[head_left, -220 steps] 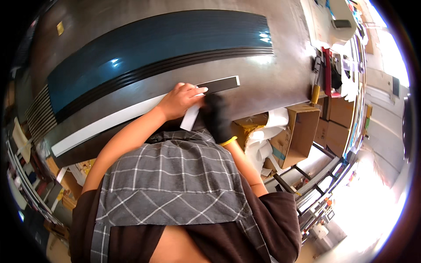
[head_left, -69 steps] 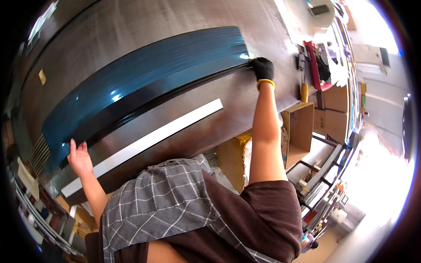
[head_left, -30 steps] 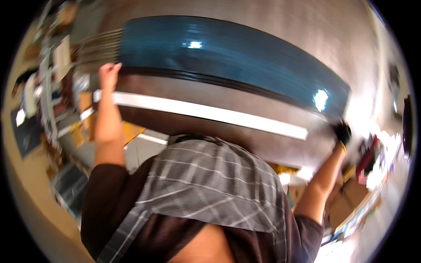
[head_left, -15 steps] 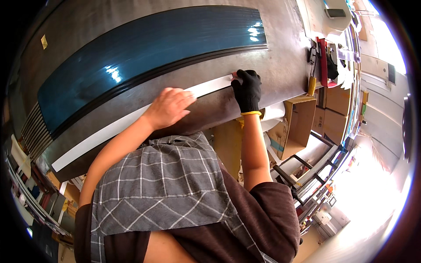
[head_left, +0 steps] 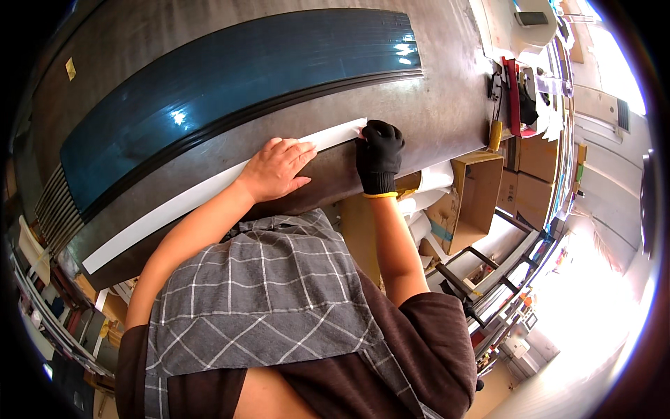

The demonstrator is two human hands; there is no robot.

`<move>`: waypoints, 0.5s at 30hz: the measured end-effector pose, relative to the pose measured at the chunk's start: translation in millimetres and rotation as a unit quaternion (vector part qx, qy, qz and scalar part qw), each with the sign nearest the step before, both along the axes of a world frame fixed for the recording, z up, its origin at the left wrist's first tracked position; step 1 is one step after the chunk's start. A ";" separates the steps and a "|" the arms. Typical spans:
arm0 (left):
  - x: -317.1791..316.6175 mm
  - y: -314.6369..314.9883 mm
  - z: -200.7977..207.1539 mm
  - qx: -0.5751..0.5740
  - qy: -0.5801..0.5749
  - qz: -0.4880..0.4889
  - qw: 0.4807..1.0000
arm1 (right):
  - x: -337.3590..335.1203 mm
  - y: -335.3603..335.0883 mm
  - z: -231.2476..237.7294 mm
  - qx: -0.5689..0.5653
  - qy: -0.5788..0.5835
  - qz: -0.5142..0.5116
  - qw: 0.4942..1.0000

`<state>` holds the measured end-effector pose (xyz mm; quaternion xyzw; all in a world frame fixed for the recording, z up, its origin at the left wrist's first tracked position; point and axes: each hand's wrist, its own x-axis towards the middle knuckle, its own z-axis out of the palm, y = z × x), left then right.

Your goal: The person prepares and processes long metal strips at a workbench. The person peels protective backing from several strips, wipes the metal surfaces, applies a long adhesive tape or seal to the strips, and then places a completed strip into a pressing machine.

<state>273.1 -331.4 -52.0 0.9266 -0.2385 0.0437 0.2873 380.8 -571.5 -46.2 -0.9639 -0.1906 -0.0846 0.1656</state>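
A long narrow white strip (head_left: 181, 201) lies along the near edge of the grey metal-topped table. My bare left hand (head_left: 277, 167) rests across it, palm down, with fingers stretched out and lying close together. At the strip's right end is my right hand (head_left: 380, 148), in a black glove with a yellow cuff. Its fingers are curled closed against that end, where a small pinkish-red bit shows by the fingertips. What they grip is hidden. Beyond the strip lies a stack of long glossy dark-blue panels (head_left: 237, 84) with black edges.
Ribbed strip ends (head_left: 59, 209) jut out at the panels' left. A yellow-handled tool (head_left: 496, 133) and a red box (head_left: 513, 98) sit at the table's right edge. An open cardboard box (head_left: 474, 199) and a dark metal frame (head_left: 488, 269) stand below on the right.
My right hand has shifted left and slightly nearer, and its fingers have curled in at the strip's end. The left hand has settled flatter, a little to the right.
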 end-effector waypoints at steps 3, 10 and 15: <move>0.2 0.0 1.5 0.000 0.007 -0.003 1.000 | 2.0 9.1 3.6 0.021 -0.027 -0.025 0.999; -0.4 1.6 0.3 -0.004 0.003 -0.002 1.000 | -14.1 3.2 9.9 -0.034 -0.022 0.025 0.999; 0.6 0.6 0.0 -0.003 -0.001 -0.007 1.000 | -10.5 -1.8 -12.1 0.009 -0.053 -0.001 0.999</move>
